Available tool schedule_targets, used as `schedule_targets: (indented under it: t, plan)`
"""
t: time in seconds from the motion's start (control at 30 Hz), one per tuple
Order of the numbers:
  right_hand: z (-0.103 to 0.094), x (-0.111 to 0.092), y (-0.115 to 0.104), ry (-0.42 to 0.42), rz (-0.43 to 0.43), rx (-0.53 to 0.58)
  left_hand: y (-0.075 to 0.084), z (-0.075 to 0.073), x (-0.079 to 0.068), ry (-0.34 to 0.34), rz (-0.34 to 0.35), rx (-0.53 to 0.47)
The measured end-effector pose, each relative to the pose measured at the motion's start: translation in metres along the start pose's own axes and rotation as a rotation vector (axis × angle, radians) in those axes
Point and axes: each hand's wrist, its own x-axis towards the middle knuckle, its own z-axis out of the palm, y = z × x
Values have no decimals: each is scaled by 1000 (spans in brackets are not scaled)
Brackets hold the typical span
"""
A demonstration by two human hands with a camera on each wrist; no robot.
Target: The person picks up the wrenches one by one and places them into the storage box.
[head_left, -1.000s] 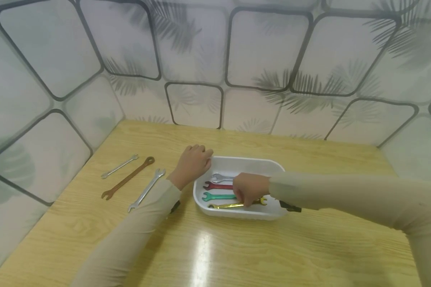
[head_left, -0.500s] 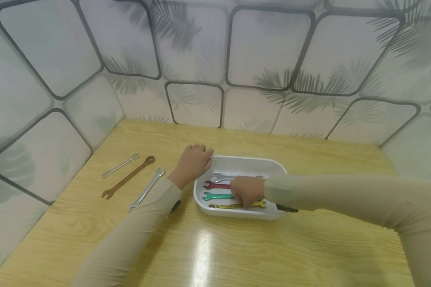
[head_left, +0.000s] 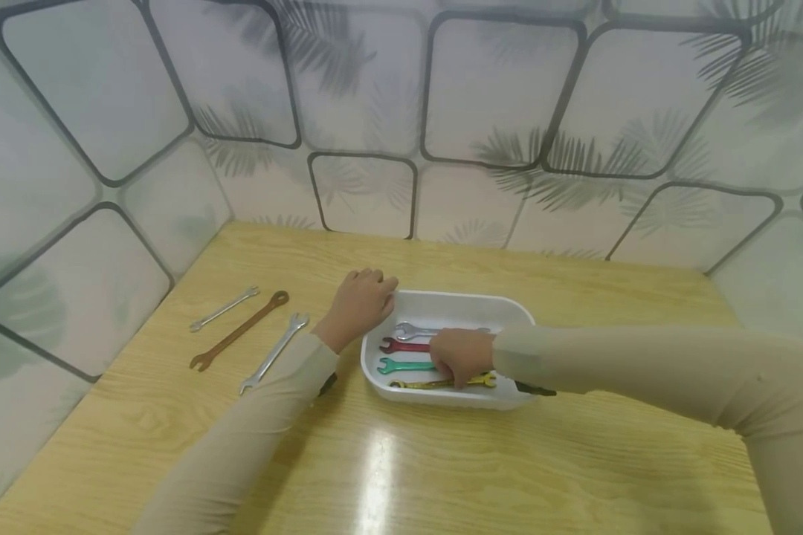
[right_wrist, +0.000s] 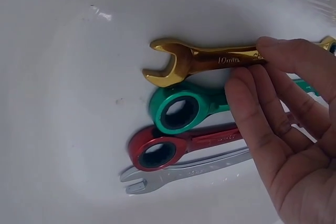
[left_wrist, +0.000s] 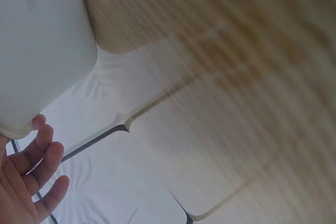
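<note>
In the head view, a gold combination wrench lies along the near side of a white plastic tray. My right hand reaches into the tray and pinches its shank between thumb and fingertips. "10mm" shows on the gold shank in the right wrist view. Beside it lie a green wrench, a red wrench and a silver wrench, partly hidden by the hand. My left hand grips the tray's left back corner; bent fingers show outside the rim in the left wrist view.
Left of the tray, a small silver wrench, a long brown wrench and a larger silver wrench lie on the wood-grain table. A patterned wall stands behind the table.
My right hand shifted slightly left and away from me over the wrenches during the first half second, then stayed put. The left hand holds its place at the tray corner.
</note>
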Motion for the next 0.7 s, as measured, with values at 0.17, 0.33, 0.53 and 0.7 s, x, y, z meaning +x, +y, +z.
schedule_targets:
  t: [0.17, 0.33, 0.53, 0.7]
  plan:
    - [-3, -7, -3, -25, 47, 10, 4, 0, -3, 16, 0, 2]
    - [-11, -15, -9, -35, 76, 17, 7, 0, -6, 42, 4, 5]
    - [-24, -31, -18, 16, 28, 11, 10, 0, -10, 46, 4, 6]
    - [-29, -45, -19, 113, -12, 3, 12, -1, -14, 64, 9, 11]
